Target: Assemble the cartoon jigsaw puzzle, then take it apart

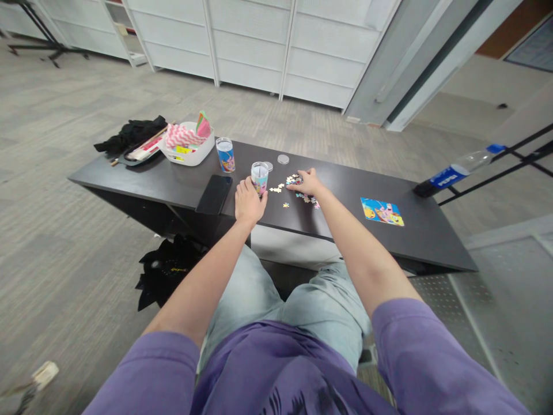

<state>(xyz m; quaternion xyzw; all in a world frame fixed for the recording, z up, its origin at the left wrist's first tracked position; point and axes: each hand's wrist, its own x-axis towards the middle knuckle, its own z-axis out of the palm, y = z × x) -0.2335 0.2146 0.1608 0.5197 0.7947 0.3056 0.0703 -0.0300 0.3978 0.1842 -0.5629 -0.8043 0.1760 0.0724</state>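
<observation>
My left hand (249, 200) is wrapped round a small printed can (260, 180) that stands on the dark table (341, 190). Small jigsaw pieces (306, 199) lie scattered to the right of the can. Over the upper part of these pieces is my right hand (309, 182), its fingers bent down and touching them; whether a piece is between the fingertips is too small to tell. Round lids (283, 159) rest behind the pieces. A second can (225, 155), blue with a printed picture, stands to the left.
A black phone (215, 194) lies left of my left hand. Further left are a white basket (196, 154) and a dark tray (142, 153). A colourful picture card (382, 211) lies at the right, with a Pepsi bottle (453, 173) beyond it at the table's end.
</observation>
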